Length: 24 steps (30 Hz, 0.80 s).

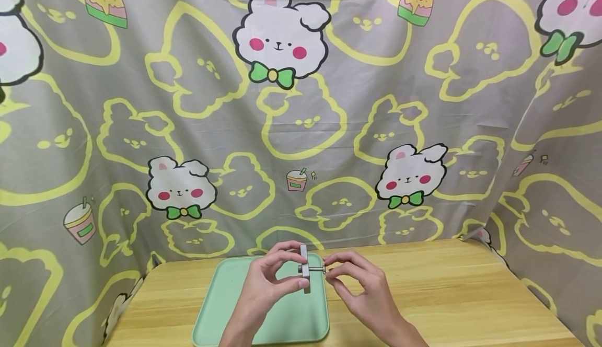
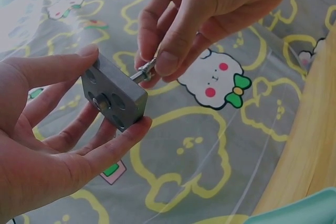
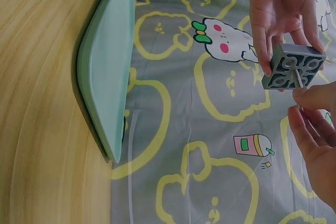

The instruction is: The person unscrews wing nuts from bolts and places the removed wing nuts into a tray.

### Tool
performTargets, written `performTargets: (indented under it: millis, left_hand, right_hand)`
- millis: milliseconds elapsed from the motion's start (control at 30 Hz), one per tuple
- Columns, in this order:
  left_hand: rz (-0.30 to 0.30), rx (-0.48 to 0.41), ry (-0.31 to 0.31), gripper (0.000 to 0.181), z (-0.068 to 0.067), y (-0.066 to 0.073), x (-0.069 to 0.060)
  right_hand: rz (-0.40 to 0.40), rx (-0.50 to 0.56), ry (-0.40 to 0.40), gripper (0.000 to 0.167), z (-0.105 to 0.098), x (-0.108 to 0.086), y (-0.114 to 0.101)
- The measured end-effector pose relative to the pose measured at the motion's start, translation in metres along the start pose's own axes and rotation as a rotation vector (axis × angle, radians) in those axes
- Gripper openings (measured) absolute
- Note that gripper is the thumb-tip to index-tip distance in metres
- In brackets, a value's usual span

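Note:
A square grey block (image 1: 303,253) with several holes is held up above the tray by my left hand (image 1: 263,279), thumb and fingertips on its edges. Through the block's middle runs a metal bolt (image 1: 316,269), its head on the left-hand side and its shaft sticking out to the right. In the right wrist view, the block's ribbed, hollowed face (image 3: 281,72) shows around the shaft. My right hand (image 1: 367,289) pinches at the shaft's far end, where a small metal piece (image 2: 144,72) sits. Fingertips partly hide that piece, so its kind is unclear.
Below the hands lies a light green tray (image 1: 218,305) on a wooden table (image 1: 437,295). A grey curtain (image 1: 352,85) printed with yellow outlines and white cartoon animals hangs behind the table and along its sides.

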State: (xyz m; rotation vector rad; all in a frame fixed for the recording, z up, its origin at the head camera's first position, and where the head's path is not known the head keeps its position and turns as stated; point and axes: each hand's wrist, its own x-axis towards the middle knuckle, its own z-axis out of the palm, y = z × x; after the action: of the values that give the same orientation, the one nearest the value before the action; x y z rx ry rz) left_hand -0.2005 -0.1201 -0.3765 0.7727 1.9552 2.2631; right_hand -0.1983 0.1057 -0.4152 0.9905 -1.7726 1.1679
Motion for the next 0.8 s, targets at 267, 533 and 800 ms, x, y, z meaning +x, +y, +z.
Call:
performTargets:
  millis: [267,533,800]
  left_hand:
    - [-0.008,0.005,0.005,0.032,-0.0003,0.0001,-0.0002]
    - [-0.022,0.001,0.015,0.032,0.0005,0.0004,0.0004]
    - [-0.038,0.001,0.033,0.034,0.0015,0.0002,0.0013]
  right_hand:
    - [0.042,0.027,-0.004,0.046,0.0003,-0.0004,-0.0022]
    - [0.086,0.09,-0.013,0.041,0.0007,-0.0007,-0.0027]
    - [0.141,0.181,-0.011,0.04,0.0017,-0.0027,-0.0027]
